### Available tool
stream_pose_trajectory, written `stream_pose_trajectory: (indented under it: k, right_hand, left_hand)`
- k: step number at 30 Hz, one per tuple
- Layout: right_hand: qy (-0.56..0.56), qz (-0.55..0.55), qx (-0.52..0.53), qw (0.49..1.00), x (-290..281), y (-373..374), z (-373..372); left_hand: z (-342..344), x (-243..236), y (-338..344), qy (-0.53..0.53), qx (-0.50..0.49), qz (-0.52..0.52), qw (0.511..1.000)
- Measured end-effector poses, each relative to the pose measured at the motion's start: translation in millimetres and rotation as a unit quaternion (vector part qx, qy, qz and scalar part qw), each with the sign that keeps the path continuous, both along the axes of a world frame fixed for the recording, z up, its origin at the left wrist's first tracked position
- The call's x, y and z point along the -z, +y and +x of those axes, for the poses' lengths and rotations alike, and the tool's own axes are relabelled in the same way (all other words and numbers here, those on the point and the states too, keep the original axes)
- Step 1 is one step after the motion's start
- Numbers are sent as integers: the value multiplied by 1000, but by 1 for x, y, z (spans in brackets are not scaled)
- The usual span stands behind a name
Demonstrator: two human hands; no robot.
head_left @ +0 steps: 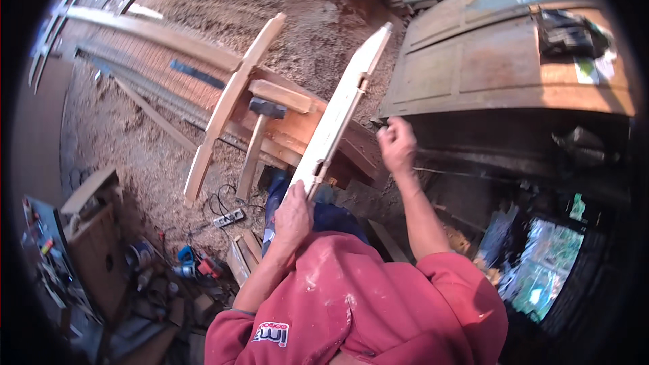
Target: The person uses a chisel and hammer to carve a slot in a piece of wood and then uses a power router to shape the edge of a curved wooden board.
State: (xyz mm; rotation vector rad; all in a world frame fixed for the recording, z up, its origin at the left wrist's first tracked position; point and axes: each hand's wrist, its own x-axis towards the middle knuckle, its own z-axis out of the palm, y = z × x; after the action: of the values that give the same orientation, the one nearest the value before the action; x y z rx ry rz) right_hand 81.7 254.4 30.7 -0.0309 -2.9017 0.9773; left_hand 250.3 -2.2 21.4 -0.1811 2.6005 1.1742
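Observation:
My left hand grips the near end of a long pale wooden piece that slants up and away to a pointed tip. My right hand is raised to the right of that piece, apart from it, fingers curled around a small dark thing I cannot make out. Just left of the piece a hammer with a dark head and wooden handle leans on a low reddish wooden bench. A curved pale wooden slat rests across the bench. I wear a red shirt.
Sawdust covers the ground. A power strip with cords and several tools lie at lower left beside a wooden box. Long planks run at upper left. A panelled wooden door lies at right with a dark object on it.

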Motion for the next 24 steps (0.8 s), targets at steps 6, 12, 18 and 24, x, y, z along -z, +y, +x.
stream_pose_trajectory:
  k: [6,12,18,24]
  right_hand:
    - [-42,213,-113,970,157,54,98]
    - [-131,114,31,984,121,70,102]
    - [61,62,-107,991,-49,-12,32]
    - [9,107,-251,962,-54,-124,-33]
  left_hand:
    - [-7,1,10,-45,19,-19,999]
    - [0,-2,26,-20,33,-79,996]
    - [4,-1,20,-9,15,-61,998]
    - [0,8,37,22,23,-77,997]
